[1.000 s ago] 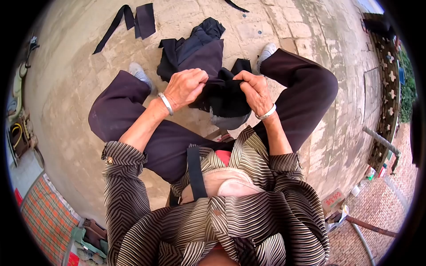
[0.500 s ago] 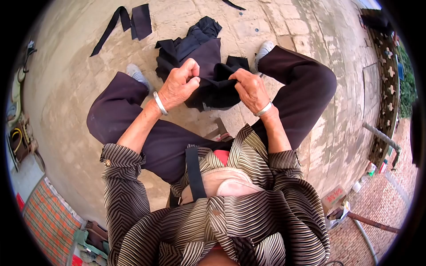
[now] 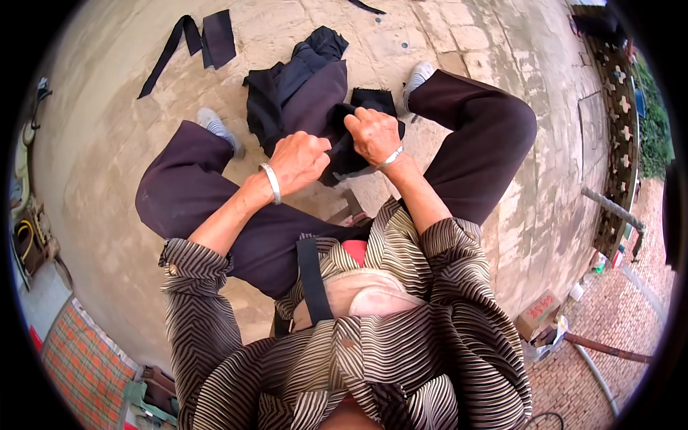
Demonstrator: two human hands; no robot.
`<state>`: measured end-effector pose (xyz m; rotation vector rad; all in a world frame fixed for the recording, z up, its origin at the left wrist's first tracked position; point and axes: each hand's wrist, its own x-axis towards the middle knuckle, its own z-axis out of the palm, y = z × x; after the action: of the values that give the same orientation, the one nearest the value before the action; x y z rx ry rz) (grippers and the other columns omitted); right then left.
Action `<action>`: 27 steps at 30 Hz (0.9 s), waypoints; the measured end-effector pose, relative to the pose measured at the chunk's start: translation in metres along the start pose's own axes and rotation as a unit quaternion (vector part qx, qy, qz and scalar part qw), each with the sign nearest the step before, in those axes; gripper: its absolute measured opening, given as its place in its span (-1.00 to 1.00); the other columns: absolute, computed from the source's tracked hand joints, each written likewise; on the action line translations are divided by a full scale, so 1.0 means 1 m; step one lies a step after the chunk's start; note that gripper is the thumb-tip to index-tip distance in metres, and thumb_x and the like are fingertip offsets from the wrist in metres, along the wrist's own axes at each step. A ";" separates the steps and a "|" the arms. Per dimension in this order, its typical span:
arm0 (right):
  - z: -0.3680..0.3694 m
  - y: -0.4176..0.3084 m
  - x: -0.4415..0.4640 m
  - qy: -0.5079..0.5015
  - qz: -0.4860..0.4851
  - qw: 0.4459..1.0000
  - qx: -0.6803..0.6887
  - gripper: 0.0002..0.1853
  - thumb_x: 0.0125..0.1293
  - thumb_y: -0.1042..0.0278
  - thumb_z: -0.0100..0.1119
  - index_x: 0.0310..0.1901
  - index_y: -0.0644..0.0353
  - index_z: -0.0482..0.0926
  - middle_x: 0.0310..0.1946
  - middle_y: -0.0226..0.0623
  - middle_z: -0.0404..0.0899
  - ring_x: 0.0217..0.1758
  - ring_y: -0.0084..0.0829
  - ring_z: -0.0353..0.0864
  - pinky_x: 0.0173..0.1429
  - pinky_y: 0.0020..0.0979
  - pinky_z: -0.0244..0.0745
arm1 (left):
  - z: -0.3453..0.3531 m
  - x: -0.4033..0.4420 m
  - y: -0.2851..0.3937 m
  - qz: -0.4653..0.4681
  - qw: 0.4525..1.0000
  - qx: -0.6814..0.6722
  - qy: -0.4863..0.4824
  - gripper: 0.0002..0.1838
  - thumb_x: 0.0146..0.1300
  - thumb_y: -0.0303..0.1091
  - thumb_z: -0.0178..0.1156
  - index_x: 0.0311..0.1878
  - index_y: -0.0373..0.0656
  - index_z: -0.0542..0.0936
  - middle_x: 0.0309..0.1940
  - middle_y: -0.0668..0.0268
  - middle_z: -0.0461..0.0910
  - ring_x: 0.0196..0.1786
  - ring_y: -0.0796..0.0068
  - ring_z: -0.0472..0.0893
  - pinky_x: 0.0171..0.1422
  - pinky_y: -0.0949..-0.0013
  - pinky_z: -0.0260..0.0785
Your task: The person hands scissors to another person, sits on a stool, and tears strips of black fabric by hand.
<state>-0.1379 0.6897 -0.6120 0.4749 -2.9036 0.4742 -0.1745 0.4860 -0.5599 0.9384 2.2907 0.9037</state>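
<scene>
- The underside of the cloth is hidden in its folds, and the hands cover part of its near end; a strip is cut off by the top edge of the view.
- A small object below the cloth is too covered to make out.
- The cloth lies crumpled on the floor between the feet, its near end up at the hands, black and dark purplish, with a greyish edge.
- The right hand has its grip pinched on the black part.
- The left hand has its grip curled closed beside it; I cannot tell what it pinches.
</scene>
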 end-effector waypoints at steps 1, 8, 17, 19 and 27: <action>0.006 0.008 -0.002 -0.019 0.028 0.999 -0.019 -0.91 -0.04 0.43 0.17 -0.48 0.05 0.45 -0.50 -0.31 0.47 -0.38 -0.24 0.58 -0.36 -0.23 0.47 | -0.001 -0.004 -0.001 0.000 1.000 -0.001 0.000 -0.73 0.04 -0.44 0.02 -0.26 -0.37 0.62 -0.65 -0.08 0.45 -0.53 -0.04 0.52 -0.39 0.17 0.37; 0.011 0.095 0.025 -0.093 0.266 0.950 -0.134 -0.93 0.08 0.33 0.14 -0.46 0.05 0.60 -0.45 -0.15 0.65 -0.32 -0.08 0.68 -0.31 -0.11 0.51 | -0.047 -0.052 0.009 -0.048 0.974 -0.214 -0.059 -0.86 0.04 -0.47 -0.02 -0.49 -0.36 0.45 -0.70 -0.02 0.29 -0.67 0.20 0.38 -0.48 0.21 0.25; -0.042 0.149 0.102 -0.092 0.229 0.948 -0.200 -0.85 0.07 0.32 0.16 -0.43 0.15 0.68 -0.35 -0.02 0.66 -0.26 0.02 0.69 -0.22 -0.09 0.56 | -0.086 -0.062 0.021 0.052 0.972 -0.229 -0.028 -0.97 0.03 -0.59 -0.02 -0.47 -0.33 0.39 -0.71 0.09 0.19 -0.71 0.23 0.31 -0.56 0.31 0.16; -0.046 0.153 0.111 -0.075 0.209 0.953 -0.206 -0.86 0.06 0.33 0.16 -0.42 0.14 0.68 -0.36 -0.03 0.66 -0.26 0.01 0.69 -0.22 -0.09 0.57 | -0.088 -0.059 0.023 0.075 0.975 -0.209 0.001 -0.96 0.02 -0.58 -0.03 -0.45 -0.33 0.42 -0.71 0.11 0.19 -0.72 0.25 0.30 -0.57 0.32 0.15; -0.070 0.155 0.118 -0.047 0.251 0.965 -0.067 -0.75 0.13 0.41 0.01 -0.30 0.05 0.73 -0.34 0.06 0.65 -0.22 0.01 0.68 -0.11 -0.12 0.57 | -0.088 -0.060 -0.006 -0.028 0.993 -0.100 -0.056 -0.86 -0.06 -0.46 -0.04 -0.49 -0.34 0.45 -0.66 0.01 0.34 -0.59 0.00 0.43 -0.47 0.17 0.25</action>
<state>-0.2929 0.8187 -0.5661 -0.2767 -3.1064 0.3144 -0.1964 0.4037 -0.4954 0.8131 2.0776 1.0100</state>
